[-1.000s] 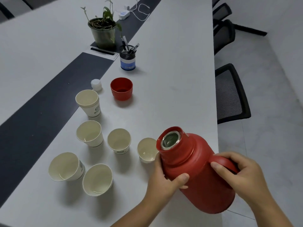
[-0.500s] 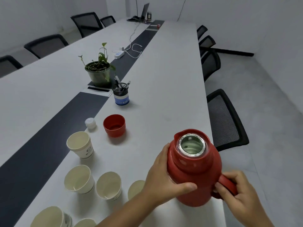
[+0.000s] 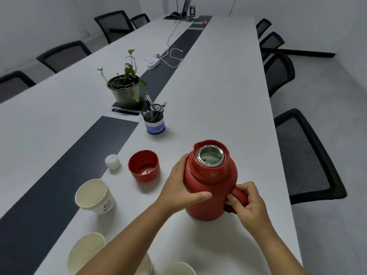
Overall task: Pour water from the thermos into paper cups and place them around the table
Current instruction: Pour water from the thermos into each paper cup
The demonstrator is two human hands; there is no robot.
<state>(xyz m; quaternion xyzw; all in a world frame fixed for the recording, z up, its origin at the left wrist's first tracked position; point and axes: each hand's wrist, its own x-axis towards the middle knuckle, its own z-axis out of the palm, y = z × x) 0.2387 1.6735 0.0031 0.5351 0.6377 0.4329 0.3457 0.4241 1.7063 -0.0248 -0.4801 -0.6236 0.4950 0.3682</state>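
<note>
The red thermos stands upright on the white table with its steel mouth uncovered. My left hand wraps round its body from the left, thumb across the front. My right hand grips the red handle on the right side. A paper cup stands to the left. Another cup sits at the lower left, and a third cup's rim shows at the bottom edge, partly behind my left forearm.
The thermos's red cap sits mouth-up beside a small white stopper. Farther back are a mesh pen holder, a potted plant and a power strip. Black mesh chairs line the table's right edge.
The thermos went from tilted over the cups to upright and now stands on the table, farther from the cups. The view has lifted, so most cups have slid out at the bottom.
</note>
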